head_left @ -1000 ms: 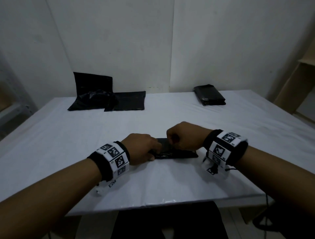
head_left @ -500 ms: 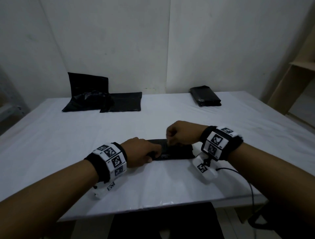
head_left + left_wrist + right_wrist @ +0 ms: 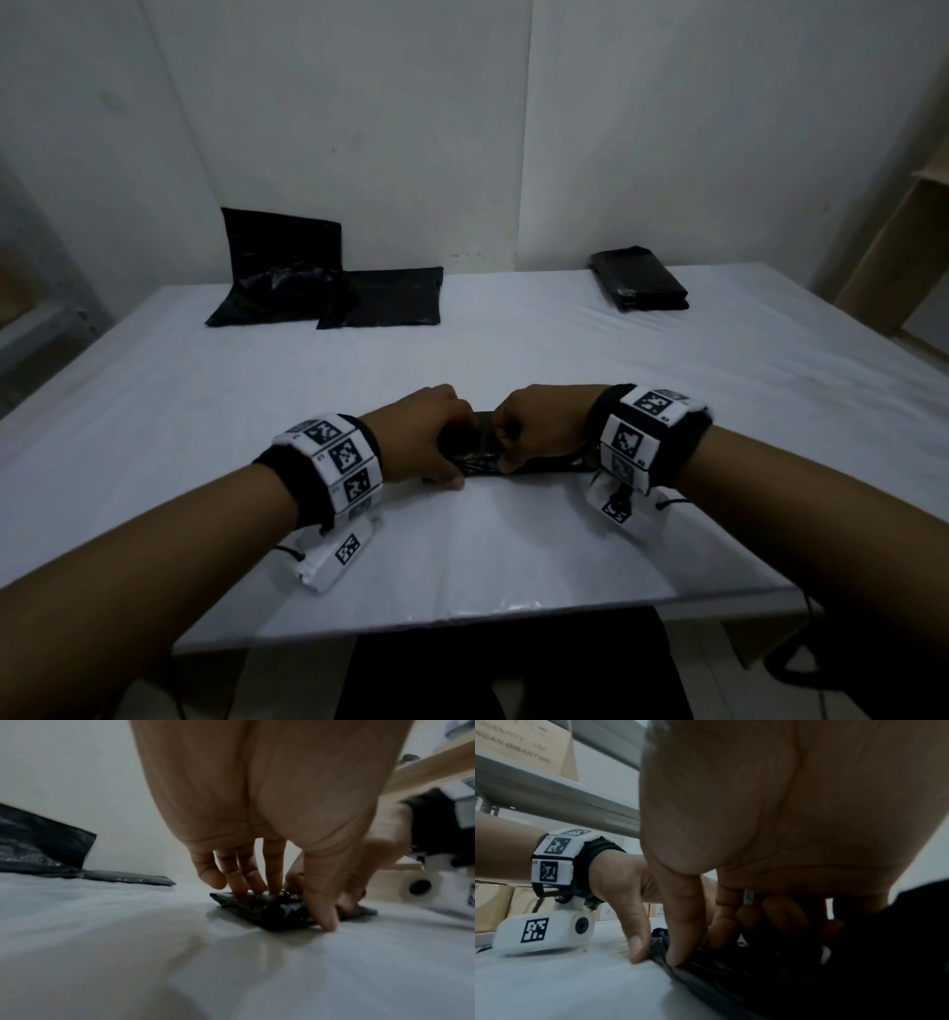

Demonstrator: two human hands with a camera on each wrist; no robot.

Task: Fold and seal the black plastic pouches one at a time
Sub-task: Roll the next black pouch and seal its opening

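Pouch: I see 1 black pouch (image 3: pixel 475 452), glossy crinkled plastic folded into a narrow flat strip, lying on the worktop (image 3: pixel 513 360) near its front edge, between both hands.
Left hand (image 3: pixel 426 437): fingers (image 3: pixel 239 880) press down on the strip's left end, thumb at its near edge.
Right hand (image 3: pixel 539 426): fingers curled, thumb pinching the film.
Worktop: smooth white sheet.
Unfolded pouches (image 3: pixel 328 293): rumpled black heap, far left.
Folded stack (image 3: pixel 639 280): neat rectangular block, far right.
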